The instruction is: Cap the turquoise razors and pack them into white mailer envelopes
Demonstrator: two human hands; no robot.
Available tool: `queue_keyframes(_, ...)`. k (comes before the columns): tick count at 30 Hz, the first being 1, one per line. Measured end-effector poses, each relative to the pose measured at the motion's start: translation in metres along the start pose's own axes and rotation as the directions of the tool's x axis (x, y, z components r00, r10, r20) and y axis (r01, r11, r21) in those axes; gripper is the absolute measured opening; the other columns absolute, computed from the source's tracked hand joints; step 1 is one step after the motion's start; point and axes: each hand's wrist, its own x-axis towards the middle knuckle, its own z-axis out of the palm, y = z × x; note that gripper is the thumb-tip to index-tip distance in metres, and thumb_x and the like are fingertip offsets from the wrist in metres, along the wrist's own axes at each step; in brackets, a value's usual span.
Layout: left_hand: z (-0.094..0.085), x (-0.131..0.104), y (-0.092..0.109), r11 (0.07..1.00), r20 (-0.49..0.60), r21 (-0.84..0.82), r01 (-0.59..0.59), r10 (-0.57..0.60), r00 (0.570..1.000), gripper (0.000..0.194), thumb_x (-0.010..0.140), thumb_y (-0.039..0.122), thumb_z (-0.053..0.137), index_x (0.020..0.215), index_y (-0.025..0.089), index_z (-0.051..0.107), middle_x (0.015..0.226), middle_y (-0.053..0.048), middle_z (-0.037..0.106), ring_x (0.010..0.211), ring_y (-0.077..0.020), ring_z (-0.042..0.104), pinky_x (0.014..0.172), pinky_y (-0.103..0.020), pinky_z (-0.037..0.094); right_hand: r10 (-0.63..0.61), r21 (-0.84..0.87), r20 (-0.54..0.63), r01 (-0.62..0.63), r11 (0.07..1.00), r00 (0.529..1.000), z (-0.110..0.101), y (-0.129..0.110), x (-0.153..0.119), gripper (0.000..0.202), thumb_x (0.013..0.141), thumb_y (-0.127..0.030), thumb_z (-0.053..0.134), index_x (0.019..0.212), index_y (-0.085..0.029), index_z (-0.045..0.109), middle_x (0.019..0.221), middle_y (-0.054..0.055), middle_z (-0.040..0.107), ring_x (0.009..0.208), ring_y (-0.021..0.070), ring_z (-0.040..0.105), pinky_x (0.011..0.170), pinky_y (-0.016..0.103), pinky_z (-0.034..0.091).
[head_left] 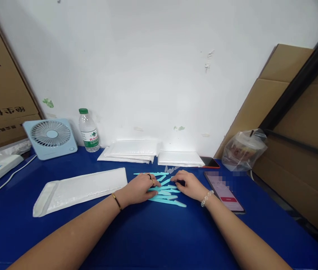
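Note:
Several light-blue plastic sticks (pixel 166 202) lie fanned out on the blue table (pixel 147 240). My left hand (pixel 139 188) rests over their left ends, its fingers bent on top of them; whether it grips any is hidden. At the right, my right hand (pixel 189 184) has its fingers curled, thumb and forefinger at the end of one light-blue stick (pixel 166 182). Small translucent pieces (pixel 171 170) lie just beyond the sticks. A white padded envelope (pixel 84 190) lies flat to the left of my left hand.
Stacks of white envelopes (pixel 132 148) lie along the wall. A fan (pixel 52 138) and a water bottle (pixel 90 131) stand at the back left. On the right are a lit phone (pixel 223 193), another phone (pixel 211 162) and a bagged cup (pixel 241 152).

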Motion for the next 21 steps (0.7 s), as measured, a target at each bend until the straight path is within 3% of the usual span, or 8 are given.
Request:
queue_keyframes(4, -0.001, 0.002, -0.002, 0.999, -0.020, -0.036, 0.021, -0.022, 1.000, 0.021, 0.086, 0.033, 0.048, 0.097, 0.023, 0.062, 0.098, -0.002, 0.063, 0.093, -0.0177, 0.056, 0.077, -0.027, 0.041, 0.025, -0.019, -0.019, -0.025, 0.999, 1.000, -0.002, 0.002, 0.000, 0.025, 0.077, -0.010, 0.048, 0.088, -0.022, 0.067, 0.083, 0.004, 0.062, 0.078, 0.0163, 0.058, 0.069, 0.028, 0.047)
queue_keyframes(8, 0.001, 0.002, -0.008, 0.986, -0.121, 0.030, 0.166, -0.161, 0.979, 0.021, 0.084, 0.032, 0.048, 0.098, 0.022, 0.061, 0.098, -0.003, 0.062, 0.091, -0.0187, 0.055, 0.076, -0.028, 0.041, 0.098, -0.056, -0.047, -0.100, 0.993, 0.994, -0.003, 0.010, 0.001, 0.026, 0.076, -0.012, 0.051, 0.097, -0.020, 0.064, 0.094, 0.006, 0.058, 0.086, 0.0180, 0.056, 0.074, 0.031, 0.047)
queue_keyframes(11, 0.002, 0.002, -0.013, 0.970, -0.111, 0.052, 0.236, -0.229, 0.967, 0.019, 0.081, 0.033, 0.051, 0.093, 0.022, 0.062, 0.091, -0.003, 0.062, 0.084, -0.0184, 0.056, 0.071, -0.028, 0.042, 0.125, -0.055, -0.018, -0.126, 0.990, 0.992, -0.003, 0.012, 0.001, 0.017, 0.075, -0.014, 0.053, 0.087, -0.019, 0.063, 0.090, 0.006, 0.056, 0.084, 0.0174, 0.055, 0.073, 0.030, 0.046)
queue_keyframes(18, -0.004, 0.003, -0.014, 0.962, -0.050, 0.026, 0.271, -0.270, 0.962, 0.017, 0.082, 0.029, 0.047, 0.082, 0.021, 0.063, 0.083, -0.002, 0.063, 0.075, -0.0157, 0.057, 0.066, -0.025, 0.042, 0.077, 0.088, 0.130, -0.089, 0.992, 0.988, -0.004, 0.000, -0.002, 0.008, 0.076, -0.027, 0.061, 0.078, -0.019, 0.065, 0.080, 0.002, 0.056, 0.066, 0.0122, 0.054, 0.060, 0.024, 0.045)
queue_keyframes(21, -0.004, 0.002, -0.016, 0.971, -0.094, 0.003, 0.239, -0.237, 0.967, 0.024, 0.086, 0.033, 0.043, 0.091, 0.021, 0.063, 0.095, -0.004, 0.063, 0.088, -0.0177, 0.057, 0.076, -0.027, 0.044, 0.071, 0.091, 0.087, -0.079, 0.993, 0.994, -0.003, -0.004, -0.001, 0.014, 0.079, -0.031, 0.058, 0.083, -0.020, 0.066, 0.083, 0.003, 0.058, 0.070, 0.0137, 0.056, 0.061, 0.025, 0.046)
